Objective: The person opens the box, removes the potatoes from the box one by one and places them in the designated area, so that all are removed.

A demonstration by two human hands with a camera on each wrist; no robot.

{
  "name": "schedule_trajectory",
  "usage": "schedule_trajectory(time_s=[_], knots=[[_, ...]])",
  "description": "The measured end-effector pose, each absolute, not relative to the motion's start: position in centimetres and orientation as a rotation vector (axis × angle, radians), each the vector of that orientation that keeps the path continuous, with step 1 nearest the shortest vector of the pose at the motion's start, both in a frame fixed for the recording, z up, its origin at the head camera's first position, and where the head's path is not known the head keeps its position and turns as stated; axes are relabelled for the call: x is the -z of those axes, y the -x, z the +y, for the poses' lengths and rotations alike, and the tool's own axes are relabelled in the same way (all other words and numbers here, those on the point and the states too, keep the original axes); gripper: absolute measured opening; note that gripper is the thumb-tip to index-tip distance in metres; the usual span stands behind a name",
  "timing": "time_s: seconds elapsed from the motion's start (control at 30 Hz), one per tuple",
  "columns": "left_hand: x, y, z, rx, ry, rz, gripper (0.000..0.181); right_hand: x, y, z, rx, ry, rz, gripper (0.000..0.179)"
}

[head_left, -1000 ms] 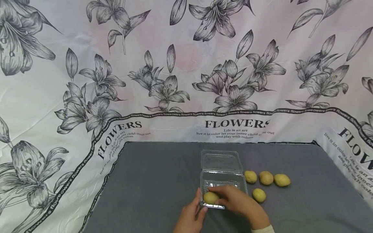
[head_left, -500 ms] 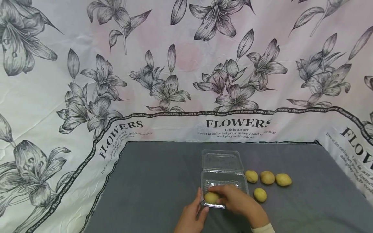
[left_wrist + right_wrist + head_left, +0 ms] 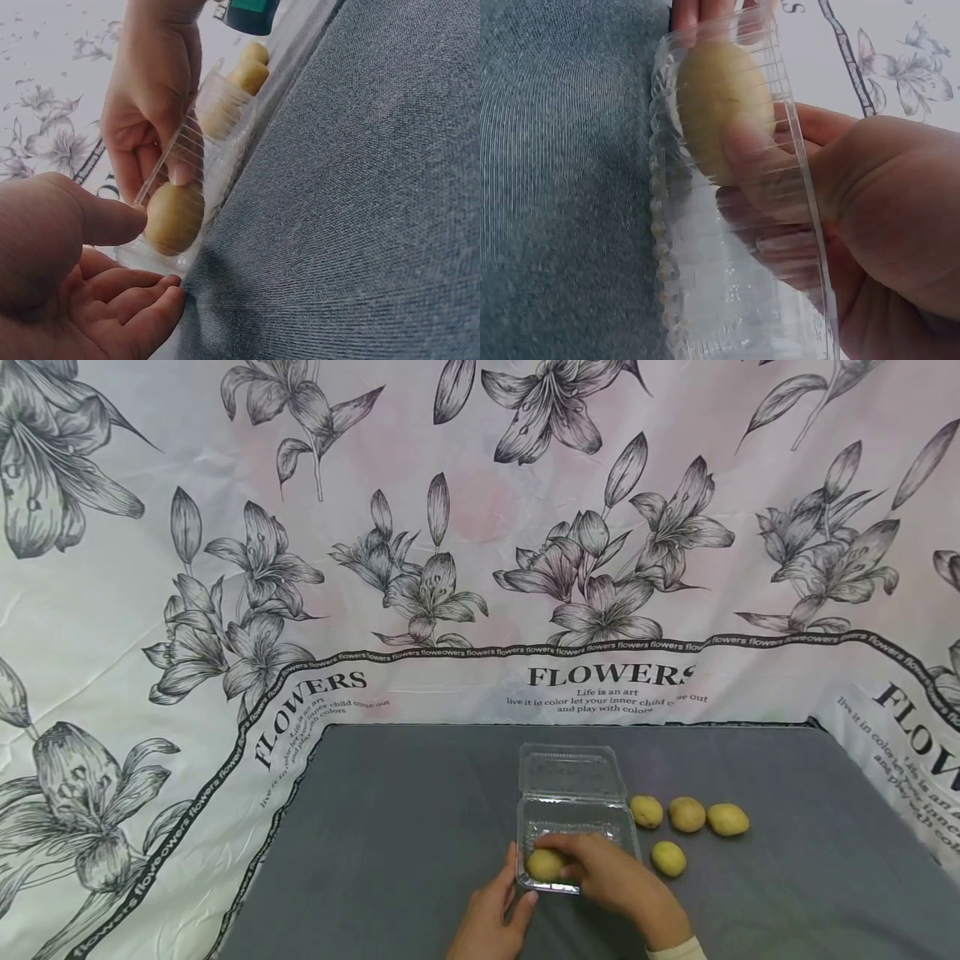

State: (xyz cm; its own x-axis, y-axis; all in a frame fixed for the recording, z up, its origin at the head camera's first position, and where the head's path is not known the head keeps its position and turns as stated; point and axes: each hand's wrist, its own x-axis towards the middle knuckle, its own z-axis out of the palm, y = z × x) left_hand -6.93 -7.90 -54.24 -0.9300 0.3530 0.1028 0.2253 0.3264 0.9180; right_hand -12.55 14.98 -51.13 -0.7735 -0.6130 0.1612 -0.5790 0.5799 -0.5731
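Observation:
A clear plastic clamshell box [image 3: 525, 831] lies with its lid [image 3: 570, 772] folded back. My right hand [image 3: 611, 877] reaches into it, thumb and fingers gripping a yellow potato [image 3: 544, 865] in the front left corner. In the right wrist view the thumb presses on that potato [image 3: 720, 97], seen through the ribbed wall. My left hand [image 3: 491, 914] holds the box's front left corner, thumb at the front and a finger along the left side. In the left wrist view its thumb [image 3: 112, 219] meets the rim, and the other fingers lie below, slightly bent.
To the right of the box, three potatoes form a row: one close to the wall [image 3: 646, 812], a browner one [image 3: 686, 814] and an elongated one [image 3: 727, 819]. A fourth potato [image 3: 668, 858] lies in front of them. The grey tabletop [image 3: 390, 827] backs onto a flower-printed cloth [image 3: 450, 693].

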Motion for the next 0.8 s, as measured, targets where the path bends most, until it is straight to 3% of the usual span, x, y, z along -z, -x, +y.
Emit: schedule_trajectory(time_s=[0.8], knots=[[54.4, 7.0, -7.7, -1.742, -0.532, 2.422, 0.069, 49.1, 11.4, 18.1, 1.059, 0.869, 2.886, 0.059]])
